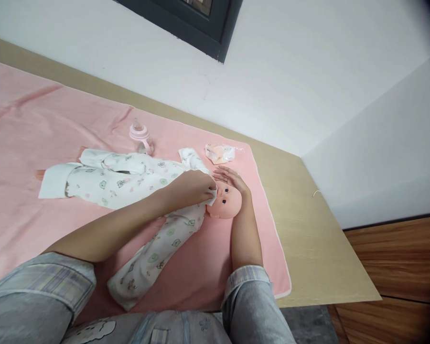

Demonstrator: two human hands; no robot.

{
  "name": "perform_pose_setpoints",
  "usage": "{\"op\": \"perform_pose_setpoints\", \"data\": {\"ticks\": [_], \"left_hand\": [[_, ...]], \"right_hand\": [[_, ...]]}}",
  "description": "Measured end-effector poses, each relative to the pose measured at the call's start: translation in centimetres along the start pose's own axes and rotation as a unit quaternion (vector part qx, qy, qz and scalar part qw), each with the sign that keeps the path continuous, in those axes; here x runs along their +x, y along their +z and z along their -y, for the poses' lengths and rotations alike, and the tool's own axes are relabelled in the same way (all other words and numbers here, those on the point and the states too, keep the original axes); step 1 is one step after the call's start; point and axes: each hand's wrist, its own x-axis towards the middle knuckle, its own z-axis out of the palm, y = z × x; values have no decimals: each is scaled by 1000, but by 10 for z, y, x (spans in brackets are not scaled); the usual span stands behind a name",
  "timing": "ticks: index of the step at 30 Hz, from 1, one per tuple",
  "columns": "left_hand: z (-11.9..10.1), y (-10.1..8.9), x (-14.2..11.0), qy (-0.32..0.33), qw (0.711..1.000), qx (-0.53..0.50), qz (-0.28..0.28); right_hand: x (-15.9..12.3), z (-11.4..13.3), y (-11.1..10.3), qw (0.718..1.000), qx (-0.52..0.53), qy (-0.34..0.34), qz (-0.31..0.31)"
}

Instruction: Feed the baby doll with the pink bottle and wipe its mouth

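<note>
A baby doll (226,205) lies on its back on a pink blanket (215,267), wearing a white pajama suit (136,174) with small animal prints. My left hand (197,186) reaches across its chest, fingers pinched on a small white cloth (212,198) at the doll's mouth and chin. Around the top and far side of the head curves my right hand (232,179), its fingers stretched out and holding nothing. One pajama sleeve (161,251) extends toward me. My left hand covers part of the doll's neck and lower face.
A pink-topped baby bottle (141,136) with a handle stands beyond the doll's legs. Near the far sleeve lies a small clear plastic packet (220,154) with something peach-coloured inside. The tan board (304,229) under the blanket meets a white wall (272,86) behind.
</note>
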Motion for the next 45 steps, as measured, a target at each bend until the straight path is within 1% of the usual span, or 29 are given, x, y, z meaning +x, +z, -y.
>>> {"op": "perform_pose_setpoints", "data": {"ticks": [6,18,23,25,30,38,42,45], "left_hand": [[3,7,1,-9,1000,20,-7],[5,5,3,-27,998,52,-31],[6,8,5,-28,997,67,-34],[7,11,6,-19,996,72,-45],[11,17,9,33,993,96,-66],[16,22,12,40,988,121,-82],[16,20,10,45,989,96,-101],[12,14,5,45,993,52,-93]], "right_hand": [[1,-1,-3,1000,8,2,6],[2,0,-2,1000,3,-8,10],[1,1,0,1000,5,-5,2],[0,1,1,1000,7,-5,-2],[1,2,0,1000,4,5,-2],[4,0,-4,1000,8,11,9],[2,1,-2,1000,7,9,4],[0,2,1,1000,7,-2,-3]]}}
